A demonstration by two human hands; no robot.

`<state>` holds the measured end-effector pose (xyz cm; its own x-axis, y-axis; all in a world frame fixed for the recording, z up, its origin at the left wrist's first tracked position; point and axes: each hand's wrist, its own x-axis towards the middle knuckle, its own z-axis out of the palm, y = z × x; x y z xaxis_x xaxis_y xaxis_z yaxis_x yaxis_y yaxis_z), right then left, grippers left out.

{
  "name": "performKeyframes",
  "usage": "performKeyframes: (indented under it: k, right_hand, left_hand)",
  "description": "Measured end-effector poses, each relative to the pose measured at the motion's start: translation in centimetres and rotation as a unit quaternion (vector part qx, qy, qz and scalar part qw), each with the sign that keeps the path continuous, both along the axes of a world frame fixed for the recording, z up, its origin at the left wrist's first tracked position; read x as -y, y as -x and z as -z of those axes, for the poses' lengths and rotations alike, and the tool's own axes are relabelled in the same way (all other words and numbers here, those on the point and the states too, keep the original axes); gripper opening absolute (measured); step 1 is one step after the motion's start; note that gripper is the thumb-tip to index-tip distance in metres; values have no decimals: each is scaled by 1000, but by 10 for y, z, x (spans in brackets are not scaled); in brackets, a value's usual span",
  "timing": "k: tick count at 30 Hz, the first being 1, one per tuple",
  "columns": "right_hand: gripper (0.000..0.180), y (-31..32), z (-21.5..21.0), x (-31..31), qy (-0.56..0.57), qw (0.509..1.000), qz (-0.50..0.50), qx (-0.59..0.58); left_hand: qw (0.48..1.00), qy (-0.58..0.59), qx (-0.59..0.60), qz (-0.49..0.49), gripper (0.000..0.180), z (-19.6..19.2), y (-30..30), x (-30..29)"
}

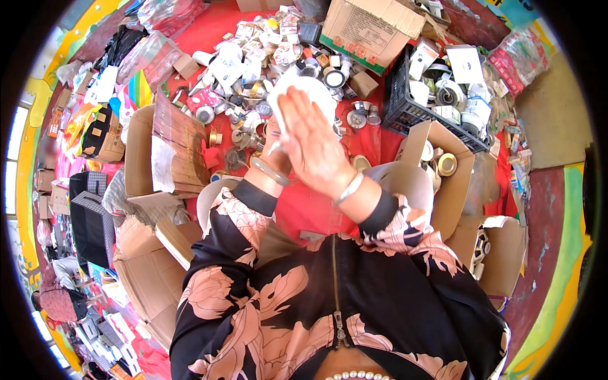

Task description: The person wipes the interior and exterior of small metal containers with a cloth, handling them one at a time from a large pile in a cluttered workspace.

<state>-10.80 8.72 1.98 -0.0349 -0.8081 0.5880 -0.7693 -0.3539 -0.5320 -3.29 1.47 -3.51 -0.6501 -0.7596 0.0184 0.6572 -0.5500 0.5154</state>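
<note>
Left of the black crate (397, 95), the left hand (273, 136) holds a white round thing (323, 97); the right hand (311, 138) presses flat, fingers straight.

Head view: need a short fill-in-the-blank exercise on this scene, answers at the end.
1. The right hand lies flat over an item coloured ____.
2. The black crate stands to the ____ of the heap.
3. The sheet under the heap is coloured ____.
4. The large brown box beyond the heap is made of ____.

Missing words: white; right; red; cardboard.
</note>
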Motion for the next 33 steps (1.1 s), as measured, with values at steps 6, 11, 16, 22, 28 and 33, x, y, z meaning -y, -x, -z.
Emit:
performKeyframes:
  k: [6, 11, 16, 22, 28, 33]
  right_hand:
    - [52, 33, 36, 9, -4, 992, 124, -2]
    - [54, -1, 0, -5, -28, 997, 67, -41]
    - [47, 35, 22, 14, -12, 991, 118, 60]
    - [27, 93, 48, -8, -102, 780, 190, 588]
    - [29, 109, -32, -49, -38, 777, 175, 603]
    - [34, 99, -57, -62, -37, 788, 69, 611]
  left_hand:
    - [998, -24, 51, 4, 63, -24, 11, 10]
    - [998, -7, 51, -40, 65, -35, 7, -9]
    - [999, -22, 4, -22, 57, -21, 8, 15]
    - [986, -92, -135, 24, 50, -16, -17, 31]
    - [986, -86, -146, 14, 48, -31, -22, 23]
    - [989, -57, -129, 37, 47, -36, -19, 19]
